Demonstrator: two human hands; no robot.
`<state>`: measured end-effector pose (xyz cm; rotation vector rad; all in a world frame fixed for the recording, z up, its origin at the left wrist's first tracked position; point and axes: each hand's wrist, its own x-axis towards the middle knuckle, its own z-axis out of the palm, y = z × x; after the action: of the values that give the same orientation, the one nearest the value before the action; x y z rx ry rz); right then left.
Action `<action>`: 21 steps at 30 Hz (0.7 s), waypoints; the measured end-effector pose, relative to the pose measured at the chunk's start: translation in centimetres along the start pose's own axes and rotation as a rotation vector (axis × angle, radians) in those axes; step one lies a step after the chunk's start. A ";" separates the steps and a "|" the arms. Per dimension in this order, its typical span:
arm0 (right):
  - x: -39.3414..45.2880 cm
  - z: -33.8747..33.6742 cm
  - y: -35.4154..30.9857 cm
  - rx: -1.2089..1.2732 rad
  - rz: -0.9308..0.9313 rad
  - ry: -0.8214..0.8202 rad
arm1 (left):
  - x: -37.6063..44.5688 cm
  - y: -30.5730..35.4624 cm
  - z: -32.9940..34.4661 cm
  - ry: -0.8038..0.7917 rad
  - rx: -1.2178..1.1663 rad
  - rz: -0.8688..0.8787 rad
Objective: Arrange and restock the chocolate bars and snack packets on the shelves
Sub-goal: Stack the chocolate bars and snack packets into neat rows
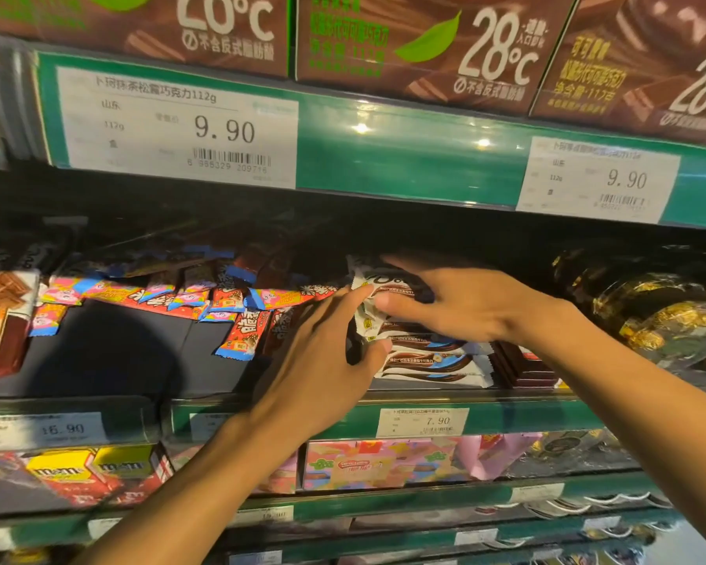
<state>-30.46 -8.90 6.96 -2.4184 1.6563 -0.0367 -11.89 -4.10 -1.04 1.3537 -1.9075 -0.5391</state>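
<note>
Two bare forearms, left hand (323,352), right hand (465,303), no sleeves, slim fingers (355,295)

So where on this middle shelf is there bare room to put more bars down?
Bare dark shelf floor lies front left, between the brown chocolate box and the white bar stack. Behind it, red packets crowd; the right holds gold-wrapped chocolates.
</note>
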 end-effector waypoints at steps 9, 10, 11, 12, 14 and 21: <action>0.0 1.7 1.1 -0.169 -0.048 0.035 | 0.0 -0.9 -3.7 0.107 0.054 -0.012; 0.1 1.7 1.1 -0.172 -0.058 0.043 | 0.1 -1.3 -4.3 0.126 0.083 -0.020; 0.0 1.7 1.2 -0.178 -0.060 0.042 | 0.2 -1.7 -4.8 0.132 0.113 -0.037; 0.0 1.6 1.2 -0.188 -0.069 0.046 | 0.1 -2.2 -5.2 0.132 0.150 -0.061; -0.2 1.6 1.4 -0.207 -0.076 0.052 | -0.1 -3.4 -5.8 0.133 0.256 -0.088; -0.5 1.4 0.1 -0.288 -0.069 0.096 | -1.7 -6.3 -5.9 0.110 0.516 -0.039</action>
<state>-30.50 -8.28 5.60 -2.7248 1.7223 0.0819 -3.17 -4.38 -2.03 1.7007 -2.0088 0.0230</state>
